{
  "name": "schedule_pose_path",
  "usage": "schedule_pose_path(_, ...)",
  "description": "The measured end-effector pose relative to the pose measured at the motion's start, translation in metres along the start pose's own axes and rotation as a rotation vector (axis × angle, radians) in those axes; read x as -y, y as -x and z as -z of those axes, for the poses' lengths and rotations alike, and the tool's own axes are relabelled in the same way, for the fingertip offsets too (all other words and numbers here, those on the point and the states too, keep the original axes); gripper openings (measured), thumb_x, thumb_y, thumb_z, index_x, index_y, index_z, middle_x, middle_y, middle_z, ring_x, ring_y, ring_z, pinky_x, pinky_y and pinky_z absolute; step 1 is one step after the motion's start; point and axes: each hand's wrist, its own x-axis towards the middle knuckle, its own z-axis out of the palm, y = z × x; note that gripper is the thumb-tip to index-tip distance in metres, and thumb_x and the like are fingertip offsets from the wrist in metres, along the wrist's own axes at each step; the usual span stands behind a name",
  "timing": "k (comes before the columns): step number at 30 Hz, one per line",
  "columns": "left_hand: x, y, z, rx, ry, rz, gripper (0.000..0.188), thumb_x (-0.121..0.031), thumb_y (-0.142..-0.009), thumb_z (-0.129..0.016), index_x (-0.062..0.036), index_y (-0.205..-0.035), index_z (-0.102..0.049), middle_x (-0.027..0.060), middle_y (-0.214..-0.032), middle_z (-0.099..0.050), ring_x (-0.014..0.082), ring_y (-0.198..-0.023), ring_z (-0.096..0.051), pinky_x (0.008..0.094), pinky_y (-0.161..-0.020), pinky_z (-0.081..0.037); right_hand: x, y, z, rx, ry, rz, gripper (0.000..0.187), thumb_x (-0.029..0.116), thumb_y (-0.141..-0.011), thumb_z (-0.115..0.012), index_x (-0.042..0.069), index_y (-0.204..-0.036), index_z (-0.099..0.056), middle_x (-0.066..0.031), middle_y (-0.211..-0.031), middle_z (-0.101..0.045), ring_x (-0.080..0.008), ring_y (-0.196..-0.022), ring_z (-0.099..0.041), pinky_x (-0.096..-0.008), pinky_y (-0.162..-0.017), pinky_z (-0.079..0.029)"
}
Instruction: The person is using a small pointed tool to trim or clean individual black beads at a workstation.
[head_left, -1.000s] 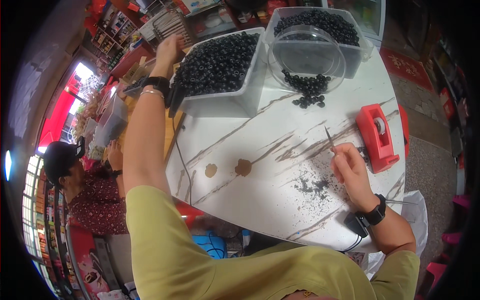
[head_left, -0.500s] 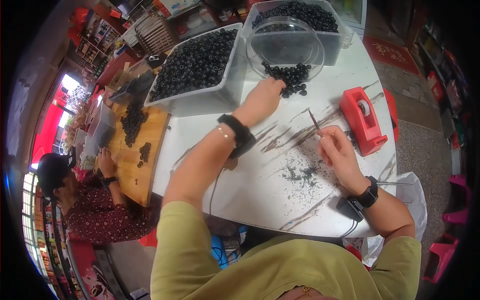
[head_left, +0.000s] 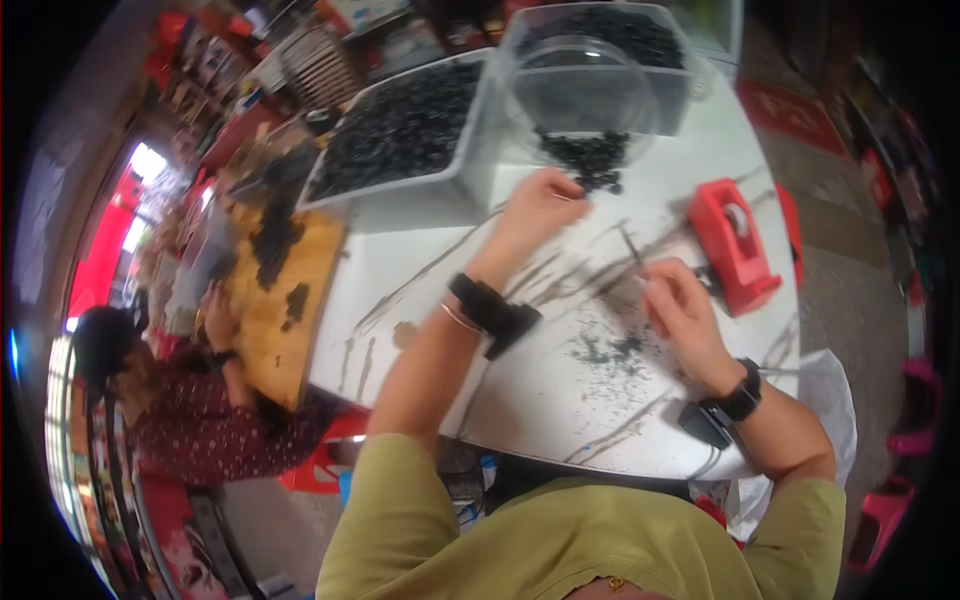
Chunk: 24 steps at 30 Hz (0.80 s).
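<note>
My left hand (head_left: 540, 210) is pinched closed just in front of a loose heap of small round black pieces (head_left: 590, 158); blur hides what its fingertips hold. Leaning over that heap is a clear round plastic tub (head_left: 575, 95), tipped with its opening toward me. In my right hand (head_left: 682, 305) a thin, dark, pointed tool (head_left: 628, 240) is gripped between thumb and fingers, its tip pointing up and left. Below and left of that hand, dark crumbs (head_left: 615, 352) are scattered on the white table (head_left: 520, 400).
A large translucent bin (head_left: 420, 205) full of black pieces stands at left, another bin (head_left: 668, 105) behind the tub. The red tape dispenser (head_left: 728, 250) is right of my right hand. At far left a co-worker's hand (head_left: 218, 318) rests by a wooden board (head_left: 318, 270) bearing black pieces.
My left hand has drawn back from the heap, a little toward me and to the left. My right hand keeps its grip on the pointed tool. The whole view has shifted slightly.
</note>
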Motion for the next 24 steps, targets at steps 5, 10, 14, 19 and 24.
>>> schedule_pose_path(5, -0.008, 0.046, -0.033, 0.145, 0.661, 0.055, 0.014, 0.0, -0.078, -0.059, -0.0026, -0.088, -0.05, 0.0066, -0.08, -0.057, 0.0131, -0.072, -0.057, 0.023, -0.064, -0.047, -0.005, 0.009, 0.002, -0.11, 0.099, -0.025, 0.016, 0.018, -0.09, -0.042, 0.009, -0.103, -0.046, 0.0034, -0.069, -0.045, -0.0011, -0.049, -0.034, -0.0141, -0.041, -0.025)
schedule_pose_path(10, 0.008, 0.069, -0.042, 0.187, 0.875, 0.181, 0.014, 0.001, -0.08, -0.055, -0.0001, -0.094, -0.05, 0.0076, -0.086, -0.056, 0.0136, -0.075, -0.056, 0.0241, -0.068, -0.048, -0.002, 0.006, -0.001, -0.085, 0.108, -0.021, 0.018, 0.018, -0.09, -0.042, 0.009, -0.106, -0.047, 0.0022, -0.07, -0.045, -0.0013, -0.051, -0.035, -0.014, -0.042, -0.026)
schedule_pose_path(14, 0.01, 0.067, -0.037, 0.184, 0.826, 0.123, 0.015, 0.001, -0.082, -0.053, 0.0002, -0.096, -0.049, 0.0081, -0.087, -0.055, 0.0139, -0.078, -0.056, 0.0241, -0.07, -0.047, 0.002, -0.002, -0.006, -0.026, 0.141, -0.001, 0.026, 0.017, -0.09, -0.042, 0.009, -0.114, -0.044, 0.0017, -0.071, -0.046, -0.0023, -0.052, -0.036, -0.0145, -0.044, -0.027)
schedule_pose_path(19, 0.006, 0.066, -0.046, 0.205, 0.727, 0.147, 0.012, 0.001, -0.081, -0.053, 0.0005, -0.093, -0.049, 0.0086, -0.088, -0.056, 0.0127, -0.077, -0.056, 0.0217, -0.068, -0.047, 0.003, 0.001, -0.001, -0.007, 0.159, -0.026, 0.028, 0.013, -0.089, -0.041, 0.006, -0.116, -0.042, 0.0015, -0.069, -0.046, -0.0021, -0.052, -0.036, -0.0146, -0.045, -0.028)
schedule_pose_path(24, 0.01, 0.068, -0.05, 0.225, 0.628, 0.124, 0.008, 0.001, -0.081, -0.053, -0.0004, -0.088, -0.049, 0.008, -0.086, -0.057, 0.0123, -0.077, -0.056, 0.0222, -0.069, -0.047, -0.004, 0.004, -0.001, 0.025, 0.071, 0.057, 0.03, 0.009, -0.087, -0.045, 0.005, -0.116, -0.041, 0.0016, -0.071, -0.047, -0.0024, -0.059, -0.041, -0.0149, -0.051, -0.031)
